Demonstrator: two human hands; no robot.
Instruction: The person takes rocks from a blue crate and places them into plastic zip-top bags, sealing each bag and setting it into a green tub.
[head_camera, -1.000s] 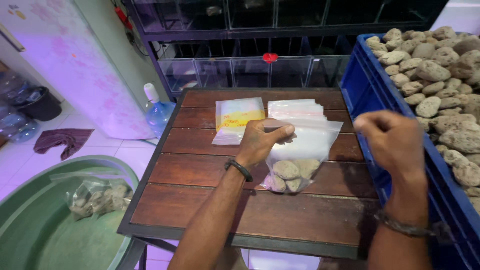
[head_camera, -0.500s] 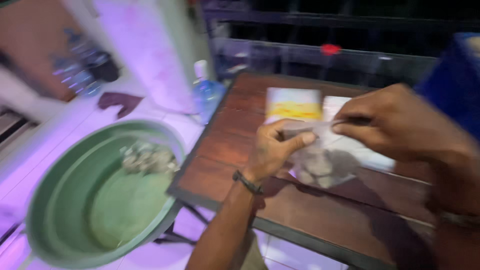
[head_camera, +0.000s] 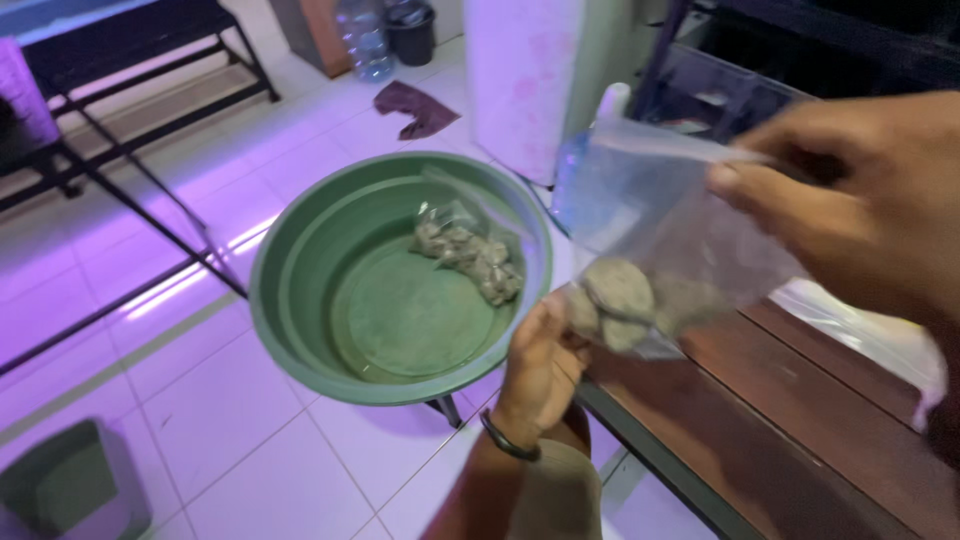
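Now the clear plastic bag (head_camera: 650, 240), pale lumps (head_camera: 620, 295) in its bottom, hangs upright over the table's (head_camera: 800, 420) near edge; right hand (head_camera: 860, 200) pinches its top, left hand (head_camera: 545, 360) cups below. Beyond, a green basin (head_camera: 300, 290) holds another filled bag (head_camera: 470, 255).

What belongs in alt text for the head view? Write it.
Both hands, left hand below and right hand on top, hold a clear plastic bag of grey-brown lumps beside a round green plastic basin containing another filled bag, next to a dark wooden table.
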